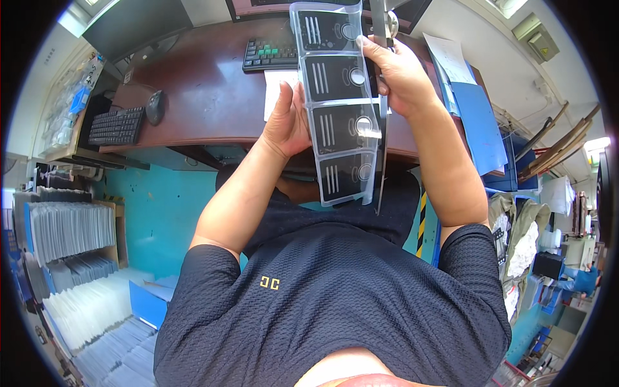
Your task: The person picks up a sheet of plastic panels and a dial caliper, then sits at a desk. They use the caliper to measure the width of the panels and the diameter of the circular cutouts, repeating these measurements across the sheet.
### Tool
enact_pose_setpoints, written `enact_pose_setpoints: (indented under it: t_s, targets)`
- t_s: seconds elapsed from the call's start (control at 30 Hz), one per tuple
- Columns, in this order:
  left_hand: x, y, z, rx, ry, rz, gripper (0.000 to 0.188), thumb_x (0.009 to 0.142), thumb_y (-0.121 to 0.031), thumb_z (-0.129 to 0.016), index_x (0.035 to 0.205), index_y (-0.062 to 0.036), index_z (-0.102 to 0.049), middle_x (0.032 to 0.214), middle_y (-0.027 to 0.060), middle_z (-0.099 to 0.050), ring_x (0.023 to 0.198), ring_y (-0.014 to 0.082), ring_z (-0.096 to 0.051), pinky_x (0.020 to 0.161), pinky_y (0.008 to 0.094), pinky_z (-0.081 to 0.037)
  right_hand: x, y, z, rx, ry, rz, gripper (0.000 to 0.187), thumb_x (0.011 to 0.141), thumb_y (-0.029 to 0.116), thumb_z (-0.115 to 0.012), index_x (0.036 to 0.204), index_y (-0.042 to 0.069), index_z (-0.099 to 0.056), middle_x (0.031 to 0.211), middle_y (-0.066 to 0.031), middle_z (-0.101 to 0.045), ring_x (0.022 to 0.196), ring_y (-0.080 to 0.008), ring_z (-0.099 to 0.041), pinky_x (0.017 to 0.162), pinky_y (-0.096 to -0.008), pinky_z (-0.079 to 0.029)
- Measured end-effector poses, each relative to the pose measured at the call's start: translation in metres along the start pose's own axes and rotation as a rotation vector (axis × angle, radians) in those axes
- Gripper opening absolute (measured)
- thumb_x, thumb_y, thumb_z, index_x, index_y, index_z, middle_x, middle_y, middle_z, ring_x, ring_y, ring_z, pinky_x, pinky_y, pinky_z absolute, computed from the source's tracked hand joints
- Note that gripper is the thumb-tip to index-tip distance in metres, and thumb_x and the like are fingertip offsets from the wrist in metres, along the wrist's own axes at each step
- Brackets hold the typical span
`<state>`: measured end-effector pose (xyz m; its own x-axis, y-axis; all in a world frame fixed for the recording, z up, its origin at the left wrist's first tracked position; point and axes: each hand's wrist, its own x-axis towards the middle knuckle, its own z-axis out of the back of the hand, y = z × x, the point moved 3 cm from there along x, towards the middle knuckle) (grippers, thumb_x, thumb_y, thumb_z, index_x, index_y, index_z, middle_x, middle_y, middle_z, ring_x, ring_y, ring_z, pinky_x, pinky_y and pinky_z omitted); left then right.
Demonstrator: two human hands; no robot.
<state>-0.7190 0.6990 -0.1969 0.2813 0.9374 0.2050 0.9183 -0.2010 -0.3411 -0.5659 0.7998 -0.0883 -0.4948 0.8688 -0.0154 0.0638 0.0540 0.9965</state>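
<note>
A long clear plastic blister tray (342, 103) stands upright in front of me, with several black rectangular panels in its pockets, each with slots and a round ring. My right hand (396, 71) is closed at its upper right edge, thumb on the tray's rim. A long metal caliper (383, 135) runs down beside that edge, gripped in the same hand; its lower end reaches toward my lap. My left hand (290, 122) is at the tray's left edge, thumb raised and apart from the plastic. Its other fingers are partly hidden behind the tray.
On the brown desk (200, 77) are a black-and-green keyboard (271, 54), another keyboard (117, 126), a mouse (155, 107) and a monitor (135, 29). Blue folders (478, 126) stand at the right. Stacked plastic trays (71, 229) fill shelves at the left.
</note>
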Motion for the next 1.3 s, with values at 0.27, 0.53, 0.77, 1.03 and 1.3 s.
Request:
enact_pose_setpoints:
  t_s: [0.27, 0.53, 0.77, 1.03, 1.3]
  targets:
    - [-0.004, 0.011, 0.026, 0.317, -0.371, -0.137, 0.070, 0.098, -0.062, -0.043, 0.144, -0.0096, -0.040, 0.130, 0.0119, -0.059, 0.109, 0.0235, -0.065, 0.090, 0.0419, -0.058, -0.006, -0.023, -0.037, 0.271, -0.046, 0.032, 0.028, 0.096, 0.024, -0.069, 0.108, 0.000, -0.059, 0.082, -0.0001, -0.061, 0.068, -0.0090, -0.057, 0.061, -0.0240, -0.048]
    - [-0.016, 0.007, -0.047, 0.938, -0.487, -0.310, 0.068, 0.083, -0.015, -0.077, 0.140, -0.0031, -0.040, 0.121, 0.0113, -0.057, 0.105, 0.0178, -0.061, 0.093, 0.0340, -0.052, -0.002, -0.054, -0.025, -0.217, -0.279, 0.267, 0.028, 0.093, 0.024, -0.073, 0.104, 0.002, -0.060, 0.087, 0.0017, -0.058, 0.078, -0.0063, -0.053, 0.069, -0.0219, -0.044]
    - [-0.017, 0.004, -0.047, 1.023, -0.480, -0.340, 0.069, 0.080, -0.006, -0.073, 0.140, -0.0011, -0.040, 0.116, 0.0095, -0.060, 0.106, 0.0176, -0.061, 0.092, 0.0317, -0.052, -0.004, -0.053, -0.029, 0.030, -0.211, 0.268, 0.033, 0.093, 0.031, -0.072, 0.100, 0.001, -0.060, 0.080, -0.0005, -0.058, 0.068, -0.0065, -0.052, 0.057, -0.0224, -0.044]
    - [-0.038, -0.049, -0.053, 0.994, -0.452, -0.407, 0.055, 0.084, 0.001, -0.068, 0.134, 0.0000, -0.047, 0.112, 0.0072, -0.063, 0.100, 0.0153, -0.062, 0.091, 0.0306, -0.051, -0.031, -0.011, 0.012, -0.580, 0.060, 0.017, 0.052, 0.080, 0.038, -0.081, 0.111, 0.001, -0.063, 0.086, -0.0068, -0.063, 0.075, -0.0107, -0.057, 0.062, -0.0250, -0.043]
    - [-0.044, -0.079, -0.063, 1.127, -0.468, -0.496, 0.052, 0.087, -0.003, -0.069, 0.134, -0.0016, -0.049, 0.105, 0.0062, -0.067, 0.087, 0.0106, -0.067, 0.077, 0.0254, -0.057, -0.078, -0.003, 0.022, -0.747, 0.198, 0.230, 0.040, 0.083, 0.021, -0.077, 0.115, 0.000, -0.065, 0.095, -0.0110, -0.069, 0.083, -0.0142, -0.064, 0.076, -0.0285, -0.052]
